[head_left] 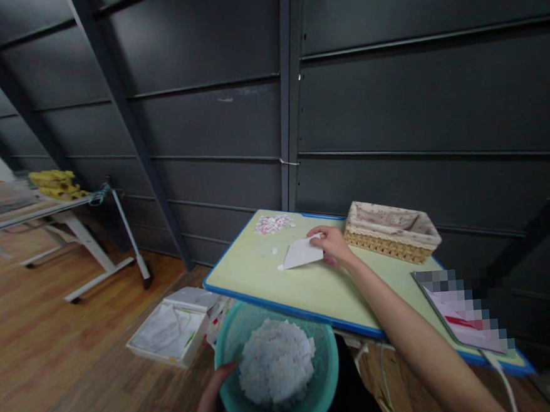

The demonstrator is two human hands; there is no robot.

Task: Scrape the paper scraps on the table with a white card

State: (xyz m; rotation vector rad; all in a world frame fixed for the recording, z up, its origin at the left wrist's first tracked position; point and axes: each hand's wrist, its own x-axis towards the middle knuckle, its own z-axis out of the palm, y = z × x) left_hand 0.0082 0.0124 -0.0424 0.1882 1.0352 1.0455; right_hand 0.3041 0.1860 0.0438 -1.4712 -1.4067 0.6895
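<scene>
My right hand (333, 244) is closed on a flat white card (303, 253), which stands tilted with its lower edge at the yellow tabletop (252, 276). Two small white scraps (280, 268) lie just left of the card. Farther back on the table is a loose pile of small white and reddish paper pieces (272, 224). Below the table's front edge, my left hand (225, 376) grips the left rim of a turquoise plastic basket (332, 365). Heaped inside the basket are many small white paper pieces (276, 363).
A fabric-lined woven basket (386, 248) stands at the table's back right, with a tablet (462, 318) at the right edge and a cable hanging from it. An open white box (166, 333) sits on the floor at left. Behind rises a dark panel wall (212, 122).
</scene>
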